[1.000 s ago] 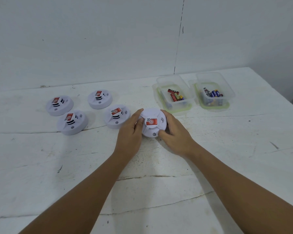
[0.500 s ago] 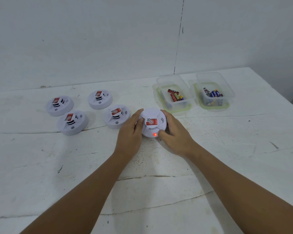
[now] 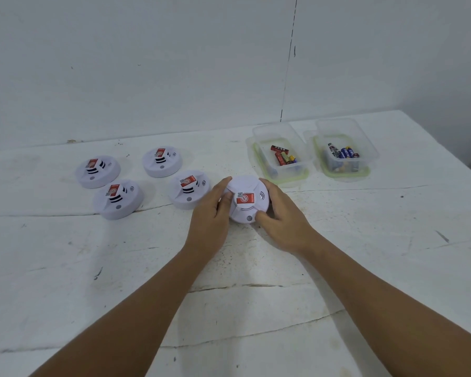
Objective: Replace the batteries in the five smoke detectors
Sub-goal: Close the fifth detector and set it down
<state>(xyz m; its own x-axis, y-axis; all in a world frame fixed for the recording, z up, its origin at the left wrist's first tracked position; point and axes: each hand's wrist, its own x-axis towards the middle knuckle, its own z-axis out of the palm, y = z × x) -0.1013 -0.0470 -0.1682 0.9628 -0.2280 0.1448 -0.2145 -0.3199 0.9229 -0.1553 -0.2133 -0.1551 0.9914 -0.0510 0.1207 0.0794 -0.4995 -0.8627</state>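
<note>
Head view: my left hand (image 3: 211, 219) and right hand (image 3: 282, 221) grip the light, rigid smoke detector (image 3: 248, 198) by its rim.

The five smoke detectors (image 3: 248, 200) are white, each with a red label and black slot markings — the nearest label (image 3: 244, 198) carries a pale circular logo. The surface (image 3: 65, 268) is white, streaked with dark cracks. Two clear containers (image 3: 280, 156) have pale green rims; one holds red-and-yellow batteries (image 3: 282, 156) — the other blue and black ones (image 3: 343, 153).
</note>
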